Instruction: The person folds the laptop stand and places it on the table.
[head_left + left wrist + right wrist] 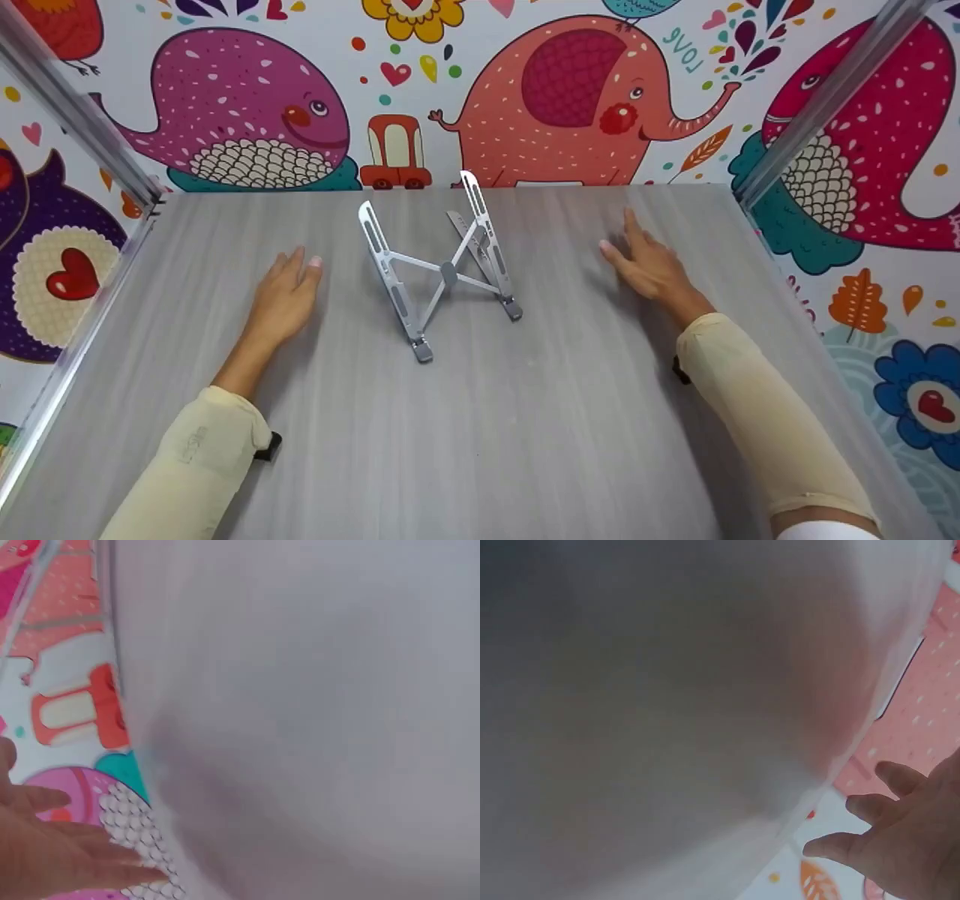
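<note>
A silver folding stand (448,274) stands unfolded on the grey table, its two slotted arms raised and joined by crossed bars with a round hub. To its left is my left hand (281,300), fingers extended, touching no object. On the stand's right, farther off, my right hand (652,270) has its fingers spread and holds nothing. The left wrist view shows the left hand (67,847) at the lower left with straight fingers. In the right wrist view the right hand (907,829) is at the lower right, fingers apart. Neither wrist view shows the stand.
The grey wood-grain table (480,435) reaches back to a wall (420,90) printed with cartoon animals. Metal posts rise at the back left (82,105) and back right (832,97) corners. Pale sleeves cover both forearms.
</note>
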Motion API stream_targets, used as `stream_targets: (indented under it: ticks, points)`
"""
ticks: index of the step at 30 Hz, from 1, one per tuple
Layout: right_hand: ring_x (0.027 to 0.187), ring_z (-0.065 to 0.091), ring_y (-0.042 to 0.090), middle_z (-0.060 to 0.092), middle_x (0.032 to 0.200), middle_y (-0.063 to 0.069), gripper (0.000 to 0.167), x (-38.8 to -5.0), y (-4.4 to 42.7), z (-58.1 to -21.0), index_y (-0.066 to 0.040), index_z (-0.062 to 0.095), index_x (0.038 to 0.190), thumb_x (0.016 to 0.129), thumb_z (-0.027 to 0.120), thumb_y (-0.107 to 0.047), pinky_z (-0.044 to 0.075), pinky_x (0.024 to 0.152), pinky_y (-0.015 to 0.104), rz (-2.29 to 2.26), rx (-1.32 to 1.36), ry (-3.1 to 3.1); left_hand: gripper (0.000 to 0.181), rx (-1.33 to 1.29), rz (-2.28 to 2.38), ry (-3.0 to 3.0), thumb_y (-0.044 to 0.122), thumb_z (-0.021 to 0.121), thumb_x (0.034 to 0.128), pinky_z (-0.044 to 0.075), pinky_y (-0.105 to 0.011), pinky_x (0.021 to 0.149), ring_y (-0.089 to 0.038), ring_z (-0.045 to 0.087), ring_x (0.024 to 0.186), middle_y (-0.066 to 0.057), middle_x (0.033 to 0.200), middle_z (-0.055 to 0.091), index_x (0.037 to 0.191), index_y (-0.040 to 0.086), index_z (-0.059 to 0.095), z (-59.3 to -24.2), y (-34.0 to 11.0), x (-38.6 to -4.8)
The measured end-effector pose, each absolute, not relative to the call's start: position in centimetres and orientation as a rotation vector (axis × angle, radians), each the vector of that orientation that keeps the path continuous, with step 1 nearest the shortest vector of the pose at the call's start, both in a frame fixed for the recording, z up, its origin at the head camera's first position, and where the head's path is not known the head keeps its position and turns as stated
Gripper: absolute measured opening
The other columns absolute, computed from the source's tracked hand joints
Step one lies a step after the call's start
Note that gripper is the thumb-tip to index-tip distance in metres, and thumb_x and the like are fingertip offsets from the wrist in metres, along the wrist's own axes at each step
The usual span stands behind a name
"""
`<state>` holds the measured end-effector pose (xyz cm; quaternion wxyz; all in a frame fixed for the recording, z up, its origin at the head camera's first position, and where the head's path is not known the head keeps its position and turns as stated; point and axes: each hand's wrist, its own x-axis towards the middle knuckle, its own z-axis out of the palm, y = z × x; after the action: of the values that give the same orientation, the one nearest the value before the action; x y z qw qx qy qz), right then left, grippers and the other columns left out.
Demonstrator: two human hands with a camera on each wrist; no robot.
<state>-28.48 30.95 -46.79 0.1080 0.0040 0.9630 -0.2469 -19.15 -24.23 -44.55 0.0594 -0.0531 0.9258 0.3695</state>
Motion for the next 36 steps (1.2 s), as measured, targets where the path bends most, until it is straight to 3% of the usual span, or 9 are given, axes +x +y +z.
stream_targets:
  ticks: [6, 8, 13, 20, 30, 36]
  points:
    - [0.147, 0.039, 0.043, 0.046, 0.156, 0.02, 0.088, -28.0, 27.0, -46.7, -0.035, -0.002, 0.165, 0.096, 0.036, -0.076, 0.025, 0.119, 0.069, -0.97, -0.149, 2.888, 0.072, -0.205, 1.397, 2.762, 0.054, 0.03, 0.1078, 0.019, -0.058, 0.125, -0.041, 0.023, 0.155, -0.021, 0.165, 0.03, 0.159, 0.004, 0.032, -44.2, -21.7, -17.9]
    - [0.136, 0.052, 0.041, 0.057, 0.145, 0.022, 0.08, -28.0, 25.4, -46.8, -0.031, 0.008, 0.165, 0.101, 0.036, -0.069, 0.033, 0.117, 0.065, -1.082, -0.226, 2.893, 0.067, -0.245, 1.513, 2.735, 0.052, 0.034, 0.1078, 0.03, -0.055, 0.122, -0.038, 0.036, 0.15, -0.018, 0.161, 0.04, 0.157, 0.008, 0.037, -44.2, -20.8, -17.4]
    - [0.102, 0.072, 0.035, 0.073, 0.114, 0.021, 0.064, -28.2, 22.0, -46.9, -0.029, 0.03, 0.162, 0.106, 0.037, -0.059, 0.053, 0.1, 0.055, -1.416, -0.349, 2.794, 0.059, -0.336, 1.862, 2.514, 0.046, 0.044, 0.1074, 0.053, -0.049, 0.105, -0.033, 0.056, 0.135, -0.01, 0.159, 0.044, 0.157, 0.014, 0.04, -44.5, -18.4, -16.6]
    - [0.093, 0.075, 0.037, 0.075, 0.11, 0.018, 0.065, -28.6, 18.5, -46.9, -0.031, 0.046, 0.154, 0.102, 0.036, -0.069, 0.06, 0.082, 0.054, -1.68, -0.233, 2.51, 0.053, -0.389, 2.198, 2.177, 0.035, 0.047, 0.1085, 0.055, -0.053, 0.101, -0.038, 0.057, 0.133, -0.01, 0.161, 0.038, 0.156, 0.012, 0.039, -45.1, -15.8, -16.5]
    - [0.091, 0.073, 0.034, 0.073, 0.103, 0.021, 0.063, -30.4, 14.6, -46.7, -0.022, 0.054, 0.15, 0.105, 0.036, -0.062, 0.059, 0.087, 0.052, -1.704, -0.203, 2.352, 0.049, -0.484, 2.321, 2.019, 0.029, 0.047, 0.1093, 0.059, -0.039, 0.085, -0.033, 0.063, 0.119, -0.007, 0.153, 0.049, 0.156, 0.018, 0.04, -46.0, -13.6, -17.1]
    - [0.092, 0.069, 0.026, 0.071, 0.103, 0.014, 0.055, -30.9, 13.5, -46.8, -0.016, 0.066, 0.135, 0.104, 0.046, -0.057, 0.056, 0.086, 0.045, -1.73, -0.165, 2.332, 0.046, -0.536, 2.312, 1.991, 0.028, 0.047, 0.1094, 0.058, -0.041, 0.086, -0.029, 0.063, 0.116, -0.007, 0.147, 0.053, 0.155, 0.02, 0.044, -46.6, -13.1, -17.6]
